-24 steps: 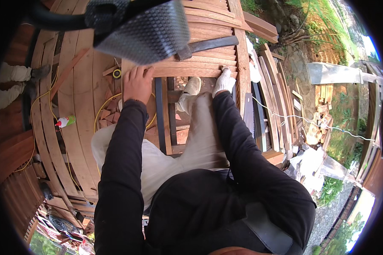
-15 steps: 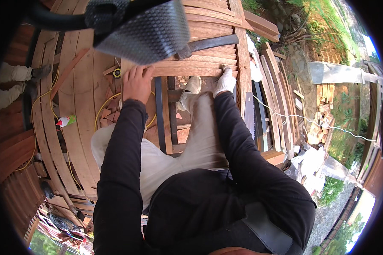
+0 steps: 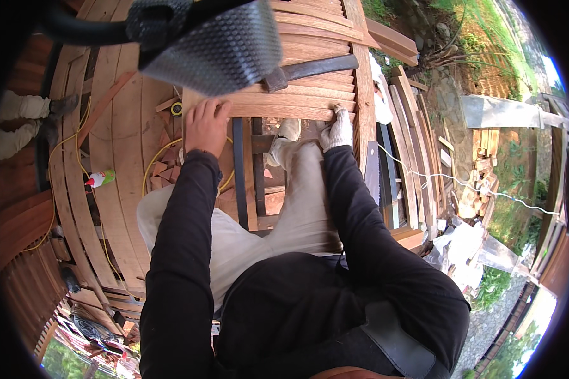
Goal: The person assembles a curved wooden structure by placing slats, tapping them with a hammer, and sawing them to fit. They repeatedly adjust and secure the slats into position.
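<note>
Pressing a reddish-brown wooden deck board [image 3: 278, 106] down with both hands.

We laid our bare left hand [image 3: 205, 125] flat on the near left part of the board, palm down and fingers spread, clasping nothing. Our right hand [image 3: 337, 129], in a white work glove, rested on the board's right end, fingers curled over its near edge in a loose grip. The board lay crosswise over the open framing, just beside the laid curved wooden decking [image 3: 126, 120] on our left. A yellow cord [image 3: 161, 155] looped over that decking, near a small glue bottle with a red cap [image 3: 99, 180]. A black curved bar [image 3: 316, 68] lay on the boards just beyond our hands.
</note>
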{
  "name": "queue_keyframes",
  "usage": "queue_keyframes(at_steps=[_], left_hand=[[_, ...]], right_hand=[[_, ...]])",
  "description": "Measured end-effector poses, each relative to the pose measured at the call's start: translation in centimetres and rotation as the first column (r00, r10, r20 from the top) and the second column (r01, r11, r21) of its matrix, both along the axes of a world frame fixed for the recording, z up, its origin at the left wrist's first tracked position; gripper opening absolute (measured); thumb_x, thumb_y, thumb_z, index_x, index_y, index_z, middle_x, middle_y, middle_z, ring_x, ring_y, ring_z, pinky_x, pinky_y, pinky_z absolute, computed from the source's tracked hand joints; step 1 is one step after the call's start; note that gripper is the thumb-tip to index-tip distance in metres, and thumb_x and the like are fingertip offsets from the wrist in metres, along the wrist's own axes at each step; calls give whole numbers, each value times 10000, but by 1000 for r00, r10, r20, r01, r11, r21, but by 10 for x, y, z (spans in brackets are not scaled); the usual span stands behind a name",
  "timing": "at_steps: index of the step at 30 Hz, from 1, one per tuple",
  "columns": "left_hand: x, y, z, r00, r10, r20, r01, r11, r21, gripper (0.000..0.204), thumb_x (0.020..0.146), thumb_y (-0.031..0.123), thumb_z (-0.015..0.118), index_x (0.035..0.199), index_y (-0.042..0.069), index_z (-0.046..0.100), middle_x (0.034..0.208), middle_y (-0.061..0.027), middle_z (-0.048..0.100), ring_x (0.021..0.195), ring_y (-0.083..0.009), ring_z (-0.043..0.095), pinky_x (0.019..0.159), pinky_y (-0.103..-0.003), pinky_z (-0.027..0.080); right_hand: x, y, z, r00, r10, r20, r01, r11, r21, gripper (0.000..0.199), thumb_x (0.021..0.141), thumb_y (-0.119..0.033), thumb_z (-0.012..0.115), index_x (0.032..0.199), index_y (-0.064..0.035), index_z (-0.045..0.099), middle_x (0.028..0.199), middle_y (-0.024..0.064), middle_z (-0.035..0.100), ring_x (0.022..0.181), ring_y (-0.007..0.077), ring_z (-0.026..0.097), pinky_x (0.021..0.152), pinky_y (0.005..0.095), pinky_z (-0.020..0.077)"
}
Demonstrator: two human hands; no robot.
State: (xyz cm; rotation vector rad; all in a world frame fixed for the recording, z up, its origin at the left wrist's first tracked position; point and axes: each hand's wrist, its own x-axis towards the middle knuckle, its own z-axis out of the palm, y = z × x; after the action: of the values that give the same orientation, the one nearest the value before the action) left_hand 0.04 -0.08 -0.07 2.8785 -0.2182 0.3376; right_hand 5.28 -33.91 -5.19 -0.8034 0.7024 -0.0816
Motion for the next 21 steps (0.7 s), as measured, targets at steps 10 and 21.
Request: queue_keyframes(at_steps=[10,21], left_hand=[[1,1,2,1000,-5,9,5,1000,9,460,907,217,746,1360,242,672,1273,-22,615,1267,-240,563,1113,-442,410],[-2,0,-1,1000,9,-1,-9,1000,17,443,919,226,740,1350,187,642,1279,-30,613,1273,-245,561,1114,-451,410]], right_hand=[[1,2,9,994,77,-78,-93,969,-229,386,1040,-351,611,1335,-103,642,1275,65,649,1074,248,649,768,461,589],[4,18,28,990,-44,-135,0,952,-307,383,1006,-350,595,1204,-32,677,1149,113,644,942,257,662,726,424,605]])
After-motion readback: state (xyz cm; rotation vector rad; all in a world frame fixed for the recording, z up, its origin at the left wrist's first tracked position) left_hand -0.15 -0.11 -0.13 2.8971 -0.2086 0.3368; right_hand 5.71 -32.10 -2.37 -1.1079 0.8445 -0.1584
